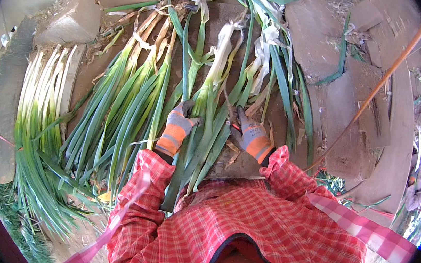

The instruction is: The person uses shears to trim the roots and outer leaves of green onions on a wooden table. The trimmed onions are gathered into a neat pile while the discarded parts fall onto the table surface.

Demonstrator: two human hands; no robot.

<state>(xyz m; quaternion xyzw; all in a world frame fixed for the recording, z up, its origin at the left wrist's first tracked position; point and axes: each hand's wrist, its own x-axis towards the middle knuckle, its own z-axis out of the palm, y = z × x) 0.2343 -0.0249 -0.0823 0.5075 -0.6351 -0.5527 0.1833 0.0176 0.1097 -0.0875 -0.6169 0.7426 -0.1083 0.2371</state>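
Note:
My left hand (pixel 178 128), in a grey and orange work glove, is closed around the green leaves of a leek-like green onion stalk (pixel 216 64), whose white end points away from me. My right hand (pixel 251 134), gloved alike, is beside those leaves with thumb and fingers partly curled; whether it pinches a thin leaf is unclear. Left of my hands lie unpeeled stalks (pixel 134 80) with brown, dry skins. At the far left, a row of clean white-ended stalks (pixel 44 85) rests with leaves hanging down. Loose peeled skins (pixel 270 37) and leaves lie beyond my right hand.
Brown boards or cardboard (pixel 338 107) cover the right side, with an orange rod or strap (pixel 379 88) slanting across. A blocky brown piece (pixel 71 20) stands at the upper left. Cut greens (pixel 17 218) lie at the lower left. Another person's gloved hand may be at the far right edge.

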